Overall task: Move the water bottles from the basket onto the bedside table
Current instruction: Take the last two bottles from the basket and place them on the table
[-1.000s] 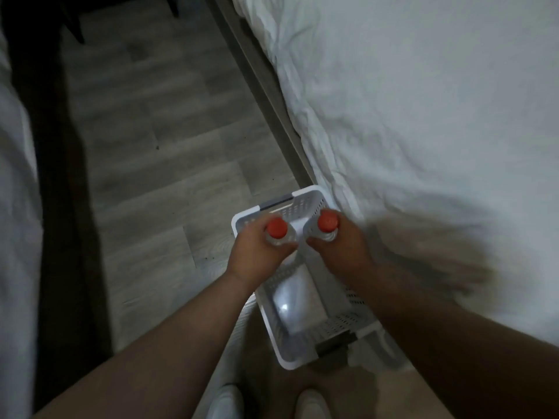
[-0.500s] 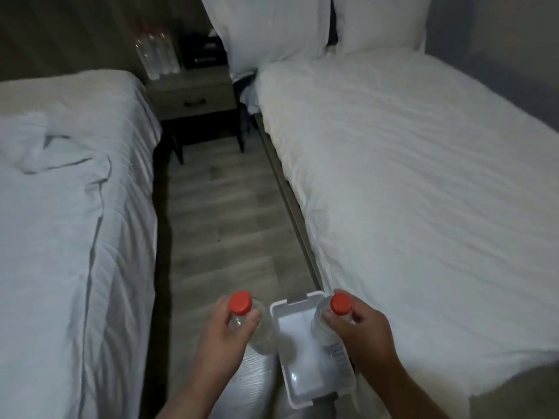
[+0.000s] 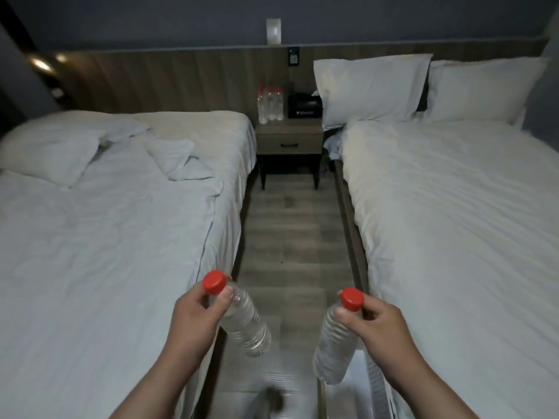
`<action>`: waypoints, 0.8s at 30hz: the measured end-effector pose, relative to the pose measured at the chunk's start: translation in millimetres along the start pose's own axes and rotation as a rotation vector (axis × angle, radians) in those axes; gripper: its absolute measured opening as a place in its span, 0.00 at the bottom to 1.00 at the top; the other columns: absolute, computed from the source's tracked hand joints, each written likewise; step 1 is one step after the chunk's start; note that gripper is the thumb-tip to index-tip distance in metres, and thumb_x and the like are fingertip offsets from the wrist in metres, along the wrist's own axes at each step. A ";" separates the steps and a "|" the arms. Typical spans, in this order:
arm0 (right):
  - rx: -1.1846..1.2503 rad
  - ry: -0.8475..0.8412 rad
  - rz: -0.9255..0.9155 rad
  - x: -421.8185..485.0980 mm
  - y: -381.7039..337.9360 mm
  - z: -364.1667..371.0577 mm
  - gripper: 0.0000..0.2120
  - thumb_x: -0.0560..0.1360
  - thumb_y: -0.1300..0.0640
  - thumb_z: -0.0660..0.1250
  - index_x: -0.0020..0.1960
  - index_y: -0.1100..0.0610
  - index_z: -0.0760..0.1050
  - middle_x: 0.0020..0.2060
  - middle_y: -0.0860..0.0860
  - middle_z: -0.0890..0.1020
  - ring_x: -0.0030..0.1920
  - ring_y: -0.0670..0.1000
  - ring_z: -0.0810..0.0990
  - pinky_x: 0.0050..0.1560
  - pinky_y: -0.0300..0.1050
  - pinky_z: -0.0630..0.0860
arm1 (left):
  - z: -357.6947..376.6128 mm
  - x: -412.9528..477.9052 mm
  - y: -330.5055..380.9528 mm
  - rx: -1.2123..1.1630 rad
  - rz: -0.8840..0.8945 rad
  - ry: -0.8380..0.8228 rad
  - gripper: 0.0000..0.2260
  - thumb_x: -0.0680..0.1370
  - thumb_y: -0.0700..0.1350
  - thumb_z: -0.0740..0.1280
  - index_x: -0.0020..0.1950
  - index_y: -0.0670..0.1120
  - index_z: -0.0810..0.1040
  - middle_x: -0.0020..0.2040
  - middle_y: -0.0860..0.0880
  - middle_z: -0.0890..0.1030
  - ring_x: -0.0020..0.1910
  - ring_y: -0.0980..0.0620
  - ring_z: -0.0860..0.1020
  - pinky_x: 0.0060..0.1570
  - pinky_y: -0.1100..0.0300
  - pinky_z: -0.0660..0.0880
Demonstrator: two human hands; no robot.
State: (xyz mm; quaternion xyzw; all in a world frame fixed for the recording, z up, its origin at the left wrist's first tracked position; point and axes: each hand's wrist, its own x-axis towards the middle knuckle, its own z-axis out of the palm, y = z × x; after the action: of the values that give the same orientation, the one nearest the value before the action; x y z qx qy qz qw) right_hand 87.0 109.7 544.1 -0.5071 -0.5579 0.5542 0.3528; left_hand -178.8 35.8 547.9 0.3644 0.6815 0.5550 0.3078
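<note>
Low beside the white-sheeted right bed [image 3: 453,222] sits a white perforated plastic basket [image 3: 375,385]; the left hand [image 3: 193,316] curls round the neck of a clear red-capped water bottle [image 3: 245,322], the right hand [image 3: 375,322] round a second bottle [image 3: 332,349], both hanging tilted; farther off, the wooden bedside table [image 3: 289,140] carries more bottles [image 3: 270,105] beside a black box [image 3: 305,106].

The left bed [image 3: 106,237] and the right bed [image 3: 453,207] lie side by side, with a strip of floor [image 3: 290,231] between them. At the far end of the strip the bench [image 3: 289,137] stands between the bed heads. On it, a cluster of bottles [image 3: 270,105] stands to the left and a box [image 3: 305,107] to the right. Two pillows [image 3: 369,89] lean at the head of the right bed. Nearest, the left hand [image 3: 193,316] holds the left bottle [image 3: 245,322] beside the left bed's edge. The right hand [image 3: 375,322] holds the right bottle [image 3: 332,346] above the basket [image 3: 375,385], just beside the right bed.
</note>
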 end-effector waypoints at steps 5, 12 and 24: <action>-0.088 -0.079 0.042 52.4 -13.6 41.1 0.09 0.68 0.62 0.74 0.45 0.50 0.83 0.44 0.54 0.86 0.42 0.44 0.82 0.48 0.42 0.76 | -46.9 38.4 -18.8 -0.012 -0.056 0.077 0.16 0.63 0.57 0.71 0.48 0.53 0.83 0.48 0.57 0.86 0.48 0.60 0.82 0.53 0.58 0.74; -0.293 -0.172 0.068 158.1 -34.0 97.1 0.08 0.69 0.61 0.73 0.47 0.58 0.81 0.44 0.54 0.84 0.41 0.42 0.80 0.46 0.37 0.75 | -84.6 159.8 -45.9 0.103 -0.121 -0.009 0.09 0.69 0.46 0.74 0.48 0.55 0.84 0.48 0.59 0.85 0.51 0.54 0.82 0.50 0.64 0.76; -0.321 0.084 0.106 298.1 -69.1 77.0 0.05 0.68 0.62 0.75 0.42 0.56 0.83 0.37 0.54 0.84 0.37 0.51 0.82 0.43 0.47 0.79 | -9.6 349.8 -24.0 0.346 0.011 -0.250 0.11 0.71 0.39 0.75 0.51 0.52 0.83 0.38 0.62 0.83 0.39 0.65 0.79 0.38 0.75 0.70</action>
State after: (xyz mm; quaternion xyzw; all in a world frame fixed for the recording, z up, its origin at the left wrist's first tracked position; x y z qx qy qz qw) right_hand -69.2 383.8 550.8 -0.6082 -0.5965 0.4542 0.2606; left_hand -381.1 321.0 520.9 0.4815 0.7212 0.3819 0.3196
